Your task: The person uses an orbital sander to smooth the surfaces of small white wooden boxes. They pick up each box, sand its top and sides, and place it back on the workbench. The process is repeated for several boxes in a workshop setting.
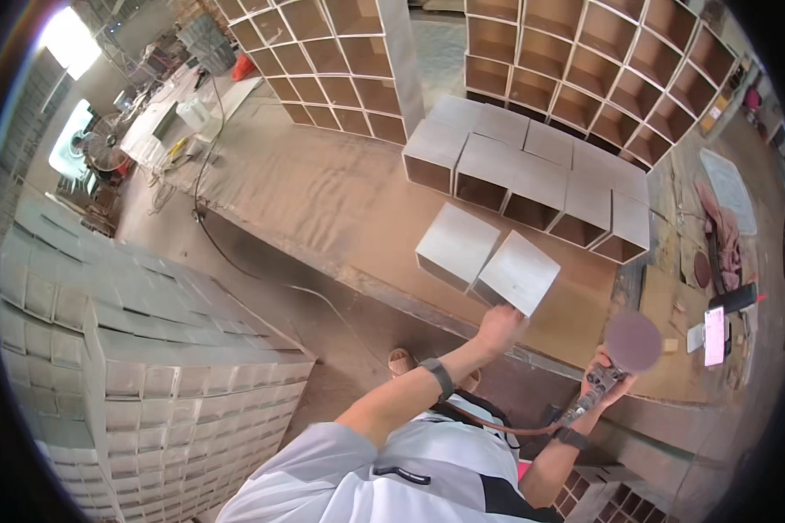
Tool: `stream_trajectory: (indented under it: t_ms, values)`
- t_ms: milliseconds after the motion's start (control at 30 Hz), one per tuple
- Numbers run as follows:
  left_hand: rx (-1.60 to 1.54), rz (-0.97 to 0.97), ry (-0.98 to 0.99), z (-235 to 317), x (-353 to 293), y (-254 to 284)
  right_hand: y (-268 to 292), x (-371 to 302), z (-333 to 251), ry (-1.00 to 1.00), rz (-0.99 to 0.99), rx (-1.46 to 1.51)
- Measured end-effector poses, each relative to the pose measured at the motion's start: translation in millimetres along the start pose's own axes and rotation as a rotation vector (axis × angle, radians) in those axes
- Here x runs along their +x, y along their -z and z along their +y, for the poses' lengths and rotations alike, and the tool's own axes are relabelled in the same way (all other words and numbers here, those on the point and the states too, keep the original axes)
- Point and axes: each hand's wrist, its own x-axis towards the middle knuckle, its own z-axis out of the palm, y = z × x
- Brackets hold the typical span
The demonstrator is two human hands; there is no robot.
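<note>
My right hand is closed round an air disc sander, its round purple-brown sanding disc facing up at the table's front edge. A hose runs from the tool back past my body. My left hand is closed at the near edge of a pale, open-ended box, gripping it by its lower corner; the fingertips are partly hidden. This box sits tilted on the worktable. Just left of it, nearly touching, rests a second similar box.
Behind these two stands a double row of similar boxes. Stacked brown-lined boxes rise at the back, with another stack farther right. A phone and cloth lie right. Piled boxes fill the left; a cable hangs over the table edge.
</note>
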Motion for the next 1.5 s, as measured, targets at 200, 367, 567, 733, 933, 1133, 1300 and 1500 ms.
stream_trajectory:
  t_ms: [200,367,567,733,933,1133,1300,1500]
  values:
    - [0.031,0.187,0.044,25,-34,14,26,21,4,-0.21,-0.13,-0.167]
    - [-0.319,0.41,0.34,-22,-82,76,5,27,24,-0.262,-0.126,-0.293]
    - [-0.937,0.313,0.37,-39,-22,97,-9,29,31,-0.266,-0.124,-0.372]
    - [-1.392,0.348,0.291,-53,26,74,-7,28,19,-0.256,-0.113,-0.391]
    - [-1.505,0.272,0.352,-40,22,84,9,24,-8,-0.245,-0.1,-0.421]
    - [-1.458,0.144,0.125,-55,7,84,9,12,-21,-0.157,-0.058,-0.436]
    - [-0.68,0.112,0.11,-65,-3,56,-28,9,-16,-0.119,-0.063,-0.605]
    - [-0.326,0.27,0.128,-79,23,14,-90,-4,-19,0.014,-0.123,-1.0]
